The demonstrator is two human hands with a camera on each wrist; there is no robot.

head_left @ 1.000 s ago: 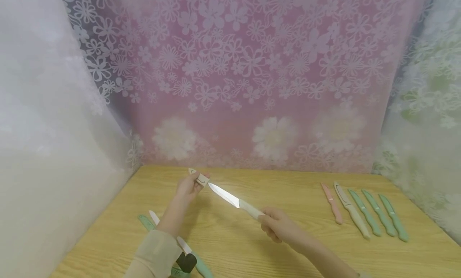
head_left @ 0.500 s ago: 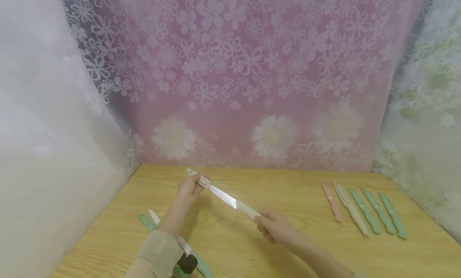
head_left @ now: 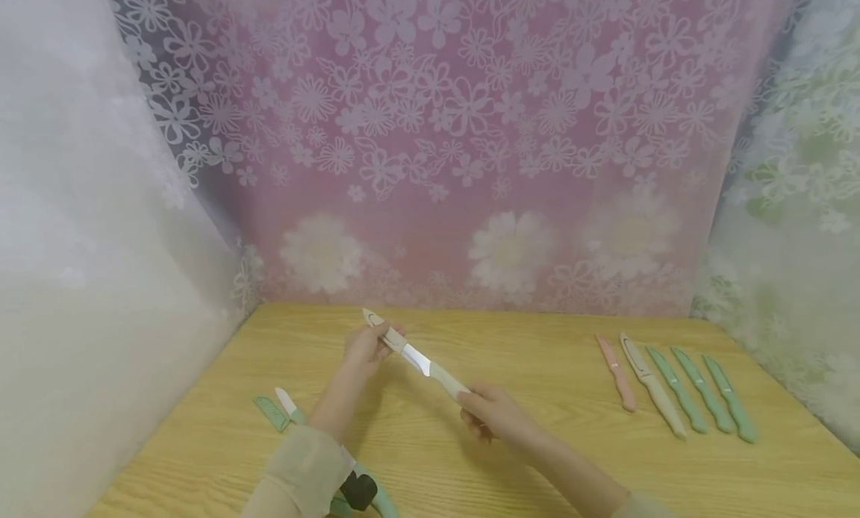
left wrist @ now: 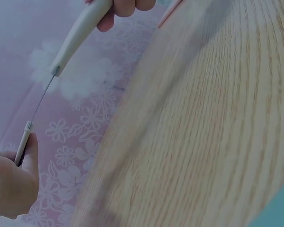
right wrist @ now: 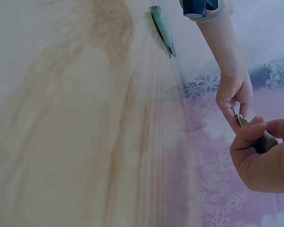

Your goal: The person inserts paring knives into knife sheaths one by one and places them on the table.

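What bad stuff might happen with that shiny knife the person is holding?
The bare part of the silver metal blade sits near the left hand, which pinches the slim cream sheath, so a slip might hurt that hand. If the right hand loosens, the curved cream handle could drop. A small green-handled knife with a pale, uncovered blade also looks close to the left forearm, which might brush it.

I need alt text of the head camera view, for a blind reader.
A left hand holds a cream cover, and a right hand holds a cream knife, its blade partly inside the cover. On the wooden table, five knives lie at right, a green cover at left.
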